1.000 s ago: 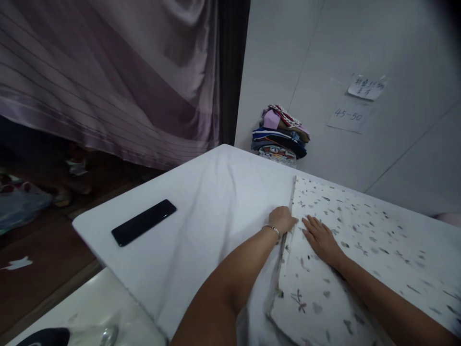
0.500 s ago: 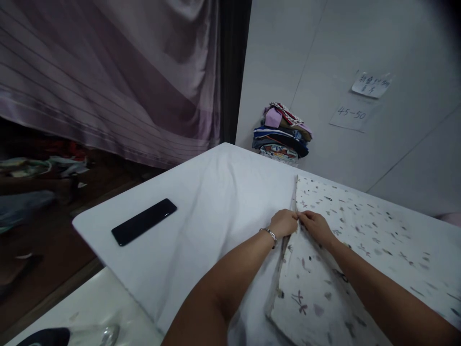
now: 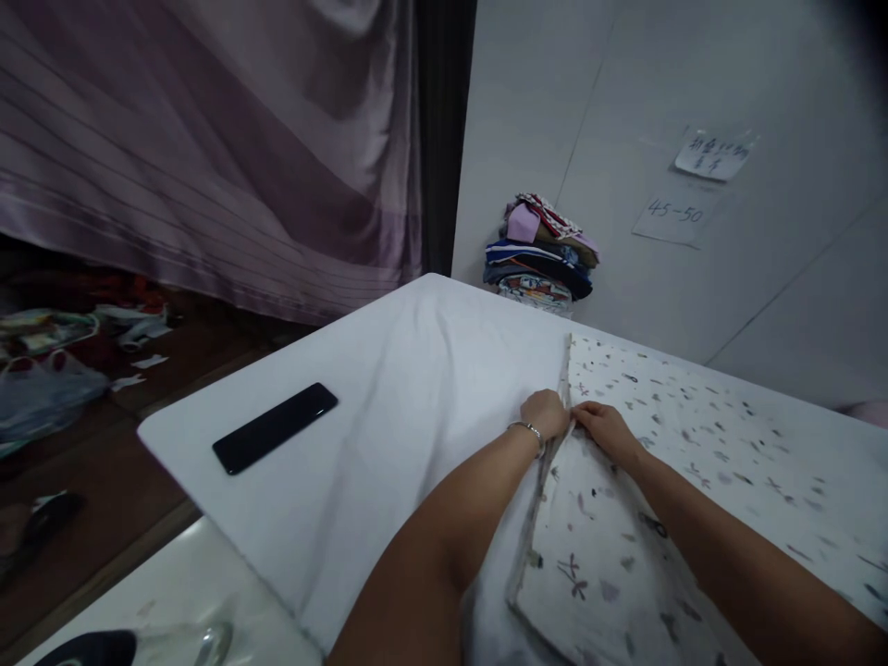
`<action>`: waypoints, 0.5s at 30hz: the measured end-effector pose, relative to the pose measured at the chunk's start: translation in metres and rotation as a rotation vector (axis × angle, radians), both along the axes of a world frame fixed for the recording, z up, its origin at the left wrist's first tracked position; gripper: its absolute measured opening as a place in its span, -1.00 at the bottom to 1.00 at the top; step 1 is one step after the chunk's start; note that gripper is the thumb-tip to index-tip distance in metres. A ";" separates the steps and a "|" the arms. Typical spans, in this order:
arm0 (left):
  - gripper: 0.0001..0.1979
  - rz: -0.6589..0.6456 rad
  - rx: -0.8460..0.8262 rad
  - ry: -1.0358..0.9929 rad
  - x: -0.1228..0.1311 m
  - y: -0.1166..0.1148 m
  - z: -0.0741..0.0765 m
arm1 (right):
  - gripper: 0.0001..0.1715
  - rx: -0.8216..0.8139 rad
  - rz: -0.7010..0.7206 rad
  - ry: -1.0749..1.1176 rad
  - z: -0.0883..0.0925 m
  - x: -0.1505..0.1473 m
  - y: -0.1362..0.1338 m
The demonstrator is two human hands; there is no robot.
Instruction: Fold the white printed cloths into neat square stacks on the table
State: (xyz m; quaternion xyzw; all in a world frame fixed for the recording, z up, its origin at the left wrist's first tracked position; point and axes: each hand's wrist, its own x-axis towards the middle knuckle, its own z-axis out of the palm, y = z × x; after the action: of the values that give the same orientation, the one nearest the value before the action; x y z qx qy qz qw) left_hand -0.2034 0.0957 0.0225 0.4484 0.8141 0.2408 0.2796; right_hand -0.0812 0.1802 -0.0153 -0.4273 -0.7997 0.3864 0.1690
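A white fabric [image 3: 589,555] printed with small leaves and flowers lies over the right side of the table, its left edge running away from me. My left hand [image 3: 546,413], with a silver bracelet at the wrist, is closed at that edge, its fingertips partly hidden behind the cloth. Right beside it, my right hand [image 3: 602,427] pinches the same edge between thumb and fingers. Between the hands the fabric is slightly raised and creased; its near part hangs toward the table's front.
A black phone [image 3: 276,427] lies on the white-covered table [image 3: 375,398] at left. Folded clothes [image 3: 541,250] are stacked beyond the far edge, by a wall with paper notes [image 3: 670,217]. A purple curtain [image 3: 277,139] hangs behind; bags [image 3: 48,393] lie on the floor.
My left hand has turned slightly and its fingers have gone further behind the fabric edge. My right hand keeps its pinch at nearly the same spot.
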 end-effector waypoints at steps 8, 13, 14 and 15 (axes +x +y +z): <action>-0.71 0.014 0.028 -0.037 -0.004 0.002 -0.013 | -0.63 -0.007 0.026 0.079 0.001 0.001 -0.004; -0.71 0.043 0.032 -0.052 0.000 0.004 -0.011 | -0.66 -0.016 0.027 0.124 0.001 0.000 -0.008; -0.71 0.048 0.033 -0.049 0.002 0.004 -0.010 | -0.66 -0.018 0.024 0.130 0.003 0.000 -0.009; -0.71 0.054 0.035 -0.042 0.004 0.004 -0.008 | -0.66 -0.023 0.019 0.131 0.005 0.000 -0.010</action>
State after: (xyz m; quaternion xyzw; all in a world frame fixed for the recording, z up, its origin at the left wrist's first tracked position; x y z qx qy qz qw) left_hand -0.1992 0.0998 0.0141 0.4257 0.8156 0.2718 0.2824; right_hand -0.0816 0.1707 -0.0108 -0.3954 -0.7864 0.4245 0.2124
